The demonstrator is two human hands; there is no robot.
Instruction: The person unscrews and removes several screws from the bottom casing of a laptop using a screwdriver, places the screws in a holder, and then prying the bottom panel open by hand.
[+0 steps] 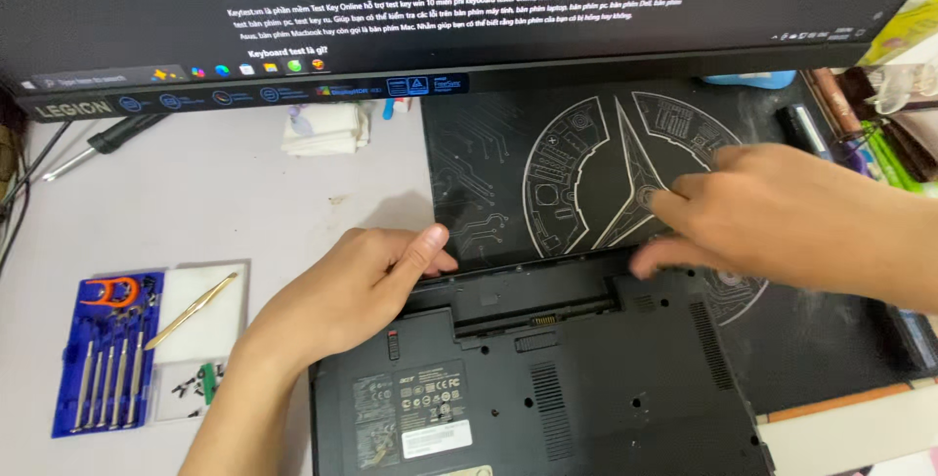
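- Head view: a black laptop (547, 378) lies bottom-up at the desk's (195, 202) near edge, its far edge resting on a dark patterned mat (518, 163).
- The left hand (362, 285) grips the laptop's far-left edge, thumb pressed on the battery strip (528, 290), fingers curled under.
- The right hand (772, 212) lies over the far-right end of that strip, fingers close together and bent, tips touching the laptop; it is blurred.
- Left of the laptop sit a blue screwdriver set (103, 354), a white pad (200, 315) bearing brass tweezers (191, 310), and small screws (195, 383).
- A monitor (440, 17) runs along the desk's far edge, a crumpled cloth (327, 129) beneath it.
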